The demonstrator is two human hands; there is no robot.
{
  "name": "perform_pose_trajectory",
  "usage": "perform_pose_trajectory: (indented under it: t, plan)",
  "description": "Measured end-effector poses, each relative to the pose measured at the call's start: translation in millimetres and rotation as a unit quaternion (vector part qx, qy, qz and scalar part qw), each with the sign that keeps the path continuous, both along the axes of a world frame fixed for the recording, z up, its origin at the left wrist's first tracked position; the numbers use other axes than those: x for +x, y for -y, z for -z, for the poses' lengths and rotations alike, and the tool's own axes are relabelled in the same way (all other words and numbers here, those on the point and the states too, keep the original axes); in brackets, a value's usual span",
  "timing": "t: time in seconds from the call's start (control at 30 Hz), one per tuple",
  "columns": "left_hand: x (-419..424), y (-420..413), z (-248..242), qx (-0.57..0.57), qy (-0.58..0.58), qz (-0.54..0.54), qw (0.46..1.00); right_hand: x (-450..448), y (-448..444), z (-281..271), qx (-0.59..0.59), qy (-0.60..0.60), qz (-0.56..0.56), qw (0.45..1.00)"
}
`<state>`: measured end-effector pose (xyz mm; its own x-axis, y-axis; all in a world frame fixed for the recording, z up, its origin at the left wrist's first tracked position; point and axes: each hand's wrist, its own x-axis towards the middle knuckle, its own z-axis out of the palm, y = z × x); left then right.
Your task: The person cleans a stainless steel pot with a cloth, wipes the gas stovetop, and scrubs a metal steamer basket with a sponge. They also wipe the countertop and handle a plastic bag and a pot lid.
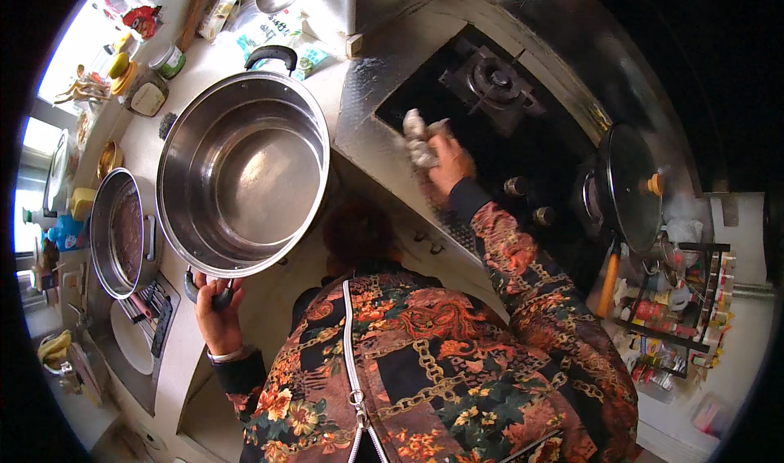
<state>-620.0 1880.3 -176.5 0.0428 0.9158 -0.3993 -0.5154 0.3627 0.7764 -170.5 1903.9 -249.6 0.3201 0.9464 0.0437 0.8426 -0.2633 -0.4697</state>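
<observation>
A large stainless steel pot (pixel 263 175) stands at the counter's edge, its inside bare metal. My left hand (pixel 219 325) grips the black handle (pixel 191 288) on the pot's near side. The pot's other black handle (pixel 271 54) points away from me. In my right hand (pixel 452 164) is a crumpled greyish cloth (pixel 418 135), blurred by motion. Hand and cloth are over the front left edge of the black gas hob (pixel 441 105); whether the cloth touches the surface I cannot tell.
A burner (pixel 495 78) and two knobs (pixel 516 185) are on the hob. A lidded wok (pixel 637 187) stands at its right, beside a seasoning rack (pixel 667 310). On the left are a second metal pot (pixel 125 236), a sink (pixel 165 340) and glass jars (pixel 144 95).
</observation>
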Motion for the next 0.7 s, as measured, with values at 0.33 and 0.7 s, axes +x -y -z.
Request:
perform_pose_trajectory:
  t: [0.33,0.7]
  plan:
    - [24.6,0.8,-26.5,-0.034,-0.055,-0.014,0.998,65.5,-59.5,-25.2,0.216,-0.086,0.027,0.972]
    - [26.6,0.1,-27.0,-0.027,-0.063,-0.023,0.997,-56.9,-15.5,11.9,0.143,-0.468,-0.04,0.871]
